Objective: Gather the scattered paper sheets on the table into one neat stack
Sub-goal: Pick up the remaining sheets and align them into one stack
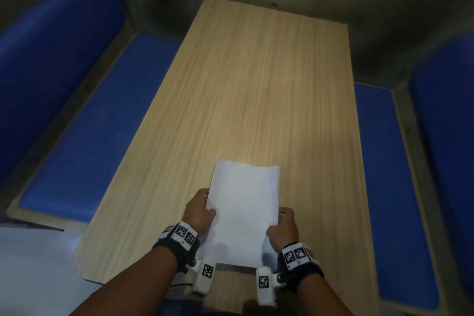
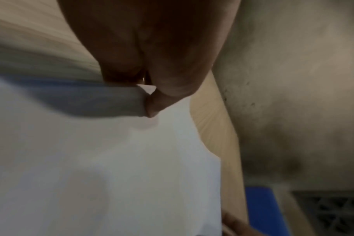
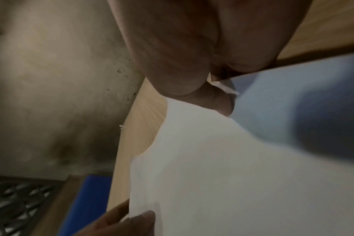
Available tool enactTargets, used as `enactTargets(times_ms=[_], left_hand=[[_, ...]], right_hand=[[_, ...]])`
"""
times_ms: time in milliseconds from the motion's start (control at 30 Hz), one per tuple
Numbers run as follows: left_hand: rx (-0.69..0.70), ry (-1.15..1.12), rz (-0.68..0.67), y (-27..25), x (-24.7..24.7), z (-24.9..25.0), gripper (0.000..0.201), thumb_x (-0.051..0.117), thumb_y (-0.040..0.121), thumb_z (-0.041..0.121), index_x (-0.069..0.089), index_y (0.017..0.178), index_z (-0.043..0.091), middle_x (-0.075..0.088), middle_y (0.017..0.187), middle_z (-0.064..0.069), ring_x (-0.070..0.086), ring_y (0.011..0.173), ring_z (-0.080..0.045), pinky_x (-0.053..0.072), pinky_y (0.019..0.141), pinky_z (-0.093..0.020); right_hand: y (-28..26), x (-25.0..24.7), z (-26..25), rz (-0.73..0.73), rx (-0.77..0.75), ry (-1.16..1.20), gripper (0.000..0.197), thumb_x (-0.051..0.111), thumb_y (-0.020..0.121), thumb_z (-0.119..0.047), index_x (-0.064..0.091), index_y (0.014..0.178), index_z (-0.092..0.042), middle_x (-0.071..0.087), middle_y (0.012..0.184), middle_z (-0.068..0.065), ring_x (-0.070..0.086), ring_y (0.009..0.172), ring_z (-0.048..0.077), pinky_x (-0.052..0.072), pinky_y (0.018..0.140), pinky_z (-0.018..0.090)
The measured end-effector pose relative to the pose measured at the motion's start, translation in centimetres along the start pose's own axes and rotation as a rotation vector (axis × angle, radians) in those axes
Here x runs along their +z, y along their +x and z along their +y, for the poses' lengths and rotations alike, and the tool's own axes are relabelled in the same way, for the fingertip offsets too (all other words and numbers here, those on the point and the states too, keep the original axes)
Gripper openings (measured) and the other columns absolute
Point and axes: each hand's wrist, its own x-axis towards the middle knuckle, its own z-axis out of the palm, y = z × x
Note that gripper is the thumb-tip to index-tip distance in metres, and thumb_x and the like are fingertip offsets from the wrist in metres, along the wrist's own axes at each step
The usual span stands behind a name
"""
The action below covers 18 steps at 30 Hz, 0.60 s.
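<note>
At 6 o'clock on the table (image 1: 269, 90), the left hand (image 1: 198, 213) pinches the paper stack (image 1: 243, 213) at its left edge and the right hand (image 1: 283, 228) pinches its right edge. With the far end curling, uneven squeezing could fan the sheets.

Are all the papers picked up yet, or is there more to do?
Nearly done, it looks like. No loose sheets show on the wooden table; the white paper stack is together. The left hand and right hand hold its sides, thumbs on top. The far edge curls a little. What seems left: squaring the edges and laying it flat.
</note>
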Motion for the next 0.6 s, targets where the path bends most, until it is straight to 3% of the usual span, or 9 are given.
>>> enactTargets(times_ms=[67,167,233,333,500,600], left_hand=[[0.01,0.033,0.017,0.0,0.2,-0.6,0.055,0.066,0.085,0.001,0.054,0.137,0.012,0.068,0.122,-0.006,0.065,0.107,-0.023,0.049,0.091,-0.029],[0.024,0.068,0.065,0.0,0.0,-1.2,0.05,0.072,0.081,0.011,0.061,0.131,0.015,0.07,0.118,-0.003,0.067,0.104,-0.02,0.052,0.093,-0.031],[0.025,0.104,0.09,0.1,-0.4,-1.7,0.039,0.071,0.082,0.023,0.069,0.121,0.019,0.073,0.108,-0.001,0.069,0.094,-0.017,0.055,0.088,-0.032],[0.088,0.193,0.108,0.0,-0.8,-2.0,0.021,0.061,0.092,0.019,0.076,0.106,0.017,0.076,0.096,-0.006,0.069,0.089,-0.022,0.056,0.084,-0.034],[0.02,0.19,0.112,0.3,-0.9,-2.3,0.035,0.064,0.097,0.015,0.069,0.131,0.01,0.07,0.129,-0.009,0.064,0.12,-0.026,0.043,0.101,-0.025],[-0.01,0.162,0.095,0.4,-1.2,-2.0,0.033,0.065,0.096,0.015,0.07,0.129,0.01,0.07,0.128,-0.005,0.065,0.118,-0.023,0.04,0.099,-0.02]], right_hand=[[-0.1,0.3,0.6,0.032,-0.024,-0.031,0.044,0.053,0.085,0.007,0.042,0.123,-0.014,0.059,0.095,-0.001,0.059,0.086,0.02,0.045,0.071,0.023],[-0.1,0.5,1.1,0.119,-0.026,-0.09,0.028,0.051,0.094,-0.004,0.052,0.12,-0.012,0.064,0.106,0.008,0.055,0.086,0.019,0.044,0.077,0.024],[-0.1,0.5,1.4,0.16,-0.037,-0.132,0.025,0.049,0.097,-0.008,0.058,0.12,-0.011,0.066,0.114,0.012,0.054,0.088,0.019,0.045,0.081,0.025],[-0.1,0.4,1.6,0.165,-0.05,-0.151,0.029,0.049,0.096,-0.004,0.062,0.123,-0.006,0.067,0.117,0.012,0.053,0.088,0.016,0.043,0.083,0.023],[0.0,0.3,1.4,0.153,-0.031,-0.132,0.032,0.053,0.095,0.0,0.064,0.124,-0.004,0.068,0.118,0.012,0.054,0.09,0.013,0.039,0.088,0.018],[-0.1,0.4,1.6,0.149,-0.009,-0.108,0.032,0.053,0.095,-0.002,0.064,0.125,-0.005,0.069,0.115,0.01,0.056,0.088,0.014,0.041,0.087,0.019]])
